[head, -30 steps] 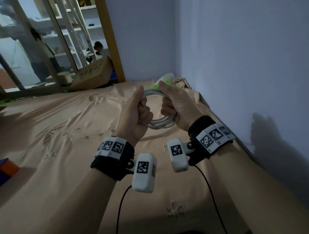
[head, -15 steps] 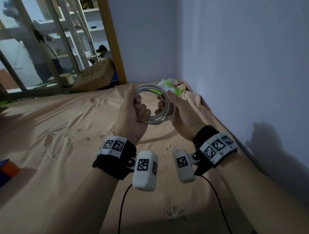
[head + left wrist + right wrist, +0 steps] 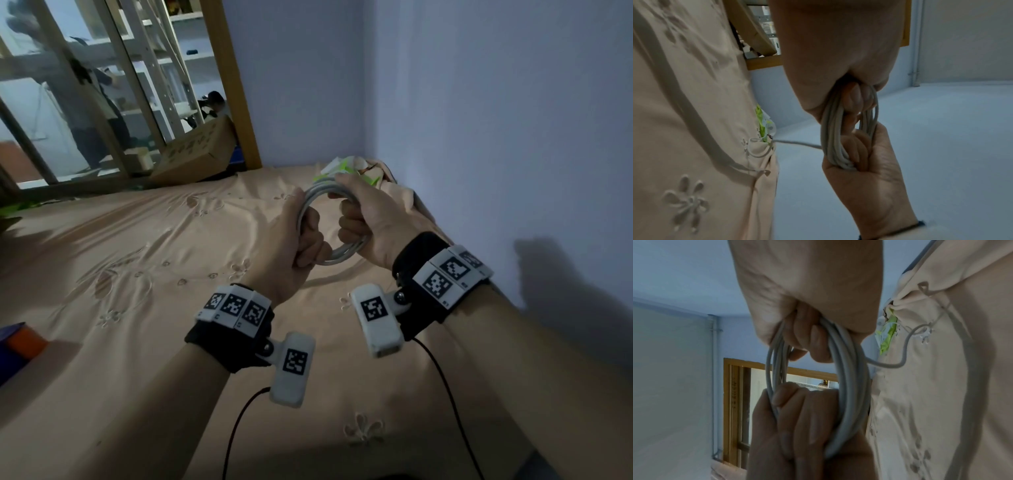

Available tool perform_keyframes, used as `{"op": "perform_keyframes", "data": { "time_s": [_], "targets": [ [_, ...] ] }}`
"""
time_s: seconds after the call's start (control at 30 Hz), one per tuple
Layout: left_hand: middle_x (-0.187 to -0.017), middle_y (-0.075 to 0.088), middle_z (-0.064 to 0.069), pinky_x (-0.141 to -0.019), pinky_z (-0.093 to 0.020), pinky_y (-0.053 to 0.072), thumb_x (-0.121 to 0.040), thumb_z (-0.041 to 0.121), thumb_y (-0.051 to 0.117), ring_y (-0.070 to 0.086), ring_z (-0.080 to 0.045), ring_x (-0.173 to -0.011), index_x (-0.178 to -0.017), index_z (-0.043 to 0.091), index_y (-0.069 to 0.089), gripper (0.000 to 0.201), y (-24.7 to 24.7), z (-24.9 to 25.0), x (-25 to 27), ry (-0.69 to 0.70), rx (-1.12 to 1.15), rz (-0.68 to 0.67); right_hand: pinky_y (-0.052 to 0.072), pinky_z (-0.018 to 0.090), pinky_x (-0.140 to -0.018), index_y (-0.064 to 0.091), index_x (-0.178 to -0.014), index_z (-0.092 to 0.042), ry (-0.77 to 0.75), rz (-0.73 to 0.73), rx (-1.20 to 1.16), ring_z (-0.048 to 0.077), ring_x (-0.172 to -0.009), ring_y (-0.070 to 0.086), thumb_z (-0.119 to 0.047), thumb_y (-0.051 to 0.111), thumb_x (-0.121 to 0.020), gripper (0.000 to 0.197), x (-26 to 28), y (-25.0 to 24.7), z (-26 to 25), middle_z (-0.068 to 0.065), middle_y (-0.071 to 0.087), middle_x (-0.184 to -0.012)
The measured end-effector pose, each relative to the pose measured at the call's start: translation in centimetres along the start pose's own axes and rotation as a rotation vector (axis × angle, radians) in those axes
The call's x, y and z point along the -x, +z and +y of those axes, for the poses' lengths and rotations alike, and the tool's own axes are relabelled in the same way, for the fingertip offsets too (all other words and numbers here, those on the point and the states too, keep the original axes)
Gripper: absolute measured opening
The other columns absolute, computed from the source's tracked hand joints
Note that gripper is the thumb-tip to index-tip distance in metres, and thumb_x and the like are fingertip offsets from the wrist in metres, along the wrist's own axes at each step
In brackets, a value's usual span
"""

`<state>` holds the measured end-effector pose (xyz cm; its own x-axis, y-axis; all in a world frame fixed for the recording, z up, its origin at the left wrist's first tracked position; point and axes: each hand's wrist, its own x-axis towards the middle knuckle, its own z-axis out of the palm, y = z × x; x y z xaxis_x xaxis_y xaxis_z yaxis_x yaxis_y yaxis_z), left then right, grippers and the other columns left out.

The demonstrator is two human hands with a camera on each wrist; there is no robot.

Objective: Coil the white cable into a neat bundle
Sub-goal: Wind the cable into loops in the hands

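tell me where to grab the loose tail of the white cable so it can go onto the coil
Pinch the loose tail of the white round cable close to where it leaves the coil, coming from the bed side. It juts free toward the peach embroidered sheet there; further out it lies on the fabric.

head: above, forward-down | wrists: close, facing fingers | shared: cable coil

A bed covered with a peach sheet embroidered with flowers fills the lower view; it runs into the corner of two pale blue walls; a green and white packet lies on it in that far corner; a loose end of white cable trails over the sheet beside the packet; an orange and blue box sits at the left edge.
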<state>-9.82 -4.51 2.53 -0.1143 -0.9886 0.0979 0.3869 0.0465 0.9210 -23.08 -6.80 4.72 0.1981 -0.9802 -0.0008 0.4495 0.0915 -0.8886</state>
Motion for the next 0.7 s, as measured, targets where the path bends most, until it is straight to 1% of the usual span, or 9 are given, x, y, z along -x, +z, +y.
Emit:
{"op": "perform_keyframes", "data": {
  "time_s": [0.1, 0.17, 0.23, 0.3, 0.37, 0.43, 0.53, 0.6, 0.7],
  "targets": [
    [-0.041, 0.020, 0.003, -0.042, -0.025, 0.019, -0.099, 0.050, 0.041, 0.017, -0.011, -0.032, -0.066, 0.012, 0.046, 0.051, -0.2, 0.3, -0.3, -0.073, -0.057, -0.009, 0.013, 0.021, -0.039, 0.047, -0.069, -0.019, -0.037, -0.049, 0.156, 0.008, -0.037, 0.016, -0.021, 0.062, -0.092, 0.027, 0.0, -0.4, 0.0, -0.006, 0.024, -0.047],
    [-0.041, 0.020, 0.006, -0.042, -0.025, 0.014, -0.098, 0.052, 0.043, 0.016, -0.009, -0.032, -0.067, 0.013, 0.046, 0.050, -0.3, 0.6, -0.5, -0.097, -0.111, 0.007, 0.014, 0.021, -0.038, 0.051, -0.073, -0.020, -0.052, -0.101, 0.226, 0.008, -0.037, 0.017, -0.020, 0.060, -0.095, 0.023, 0.1, -0.5, -0.1, -0.006, 0.026, -0.049],
    [-0.040, 0.020, 0.007, -0.041, -0.025, 0.010, -0.098, 0.050, 0.045, 0.015, -0.008, -0.032, -0.067, 0.014, 0.045, 0.048, -0.2, 0.7, -0.6, -0.072, -0.096, 0.019, 0.015, 0.021, -0.038, 0.055, -0.079, -0.020, -0.065, -0.132, 0.168, 0.007, -0.038, 0.018, -0.023, 0.059, -0.096, 0.019, 0.2, -0.6, -0.2, -0.007, 0.025, -0.050],
    [-0.040, 0.018, 0.008, -0.041, -0.025, 0.009, -0.098, 0.047, 0.046, 0.014, -0.007, -0.032, -0.064, 0.015, 0.043, 0.048, -0.1, 0.7, -0.5, -0.025, -0.017, 0.038, 0.016, 0.020, -0.039, 0.055, -0.087, -0.019, -0.067, -0.109, 0.027, 0.005, -0.037, 0.018, -0.033, 0.060, -0.095, 0.018, 0.2, -0.5, -0.1, -0.008, 0.026, -0.048],
    [-0.038, 0.018, 0.007, -0.041, -0.025, 0.009, -0.099, 0.046, 0.046, 0.013, -0.007, -0.031, -0.062, 0.015, 0.042, 0.048, 0.1, 0.4, -0.3, 0.006, 0.049, 0.066, 0.019, 0.020, -0.041, 0.057, -0.094, -0.019, -0.054, -0.053, -0.087, 0.005, -0.035, 0.019, -0.045, 0.059, -0.093, 0.026, 0.2, -0.6, 0.1, -0.009, 0.028, -0.045],
    [-0.037, 0.019, 0.006, -0.041, -0.025, 0.011, -0.098, 0.047, 0.045, 0.013, -0.008, -0.031, -0.061, 0.014, 0.042, 0.049, 0.3, -0.1, -0.1, 0.018, 0.091, 0.084, 0.022, 0.021, -0.042, 0.058, -0.094, -0.019, -0.057, -0.008, -0.136, 0.006, -0.035, 0.019, -0.049, 0.059, -0.092, 0.030, 0.2, -0.7, 0.4, -0.009, 0.030, -0.044],
    [-0.037, 0.018, 0.005, -0.042, -0.025, 0.013, -0.098, 0.048, 0.045, 0.013, -0.010, -0.032, -0.061, 0.014, 0.041, 0.050, 0.3, -1.0, 0.3, 0.045, 0.138, 0.082, 0.020, 0.021, -0.040, 0.060, -0.088, -0.018, -0.057, 0.047, -0.207, 0.007, -0.035, 0.019, -0.046, 0.061, -0.092, 0.028, 0.3, -0.8, 1.0, -0.008, 0.029, -0.043],
    [-0.039, 0.018, 0.004, -0.046, -0.028, 0.013, -0.098, 0.048, 0.043, 0.013, -0.011, -0.034, -0.062, 0.014, 0.041, 0.050, 0.3, -1.4, 0.4, 0.045, 0.098, 0.057, 0.015, 0.022, -0.040, 0.057, -0.076, -0.018, -0.074, 0.076, -0.224, 0.007, -0.034, 0.017, -0.039, 0.060, -0.093, 0.028, 0.1, -0.9, 1.3, -0.007, 0.026, -0.042],
    [-0.044, 0.015, 0.002, -0.048, -0.031, 0.015, -0.098, 0.052, 0.041, 0.012, -0.014, -0.038, -0.064, 0.014, 0.042, 0.051, -0.1, -1.2, 0.6, 0.009, -0.048, -0.002, 0.014, 0.022, -0.041, 0.044, -0.063, -0.020, -0.122, 0.055, -0.030, 0.010, -0.033, 0.018, -0.030, 0.058, -0.096, 0.037, -0.1, -1.2, 1.2, -0.006, 0.025, -0.041]
  ]
}}
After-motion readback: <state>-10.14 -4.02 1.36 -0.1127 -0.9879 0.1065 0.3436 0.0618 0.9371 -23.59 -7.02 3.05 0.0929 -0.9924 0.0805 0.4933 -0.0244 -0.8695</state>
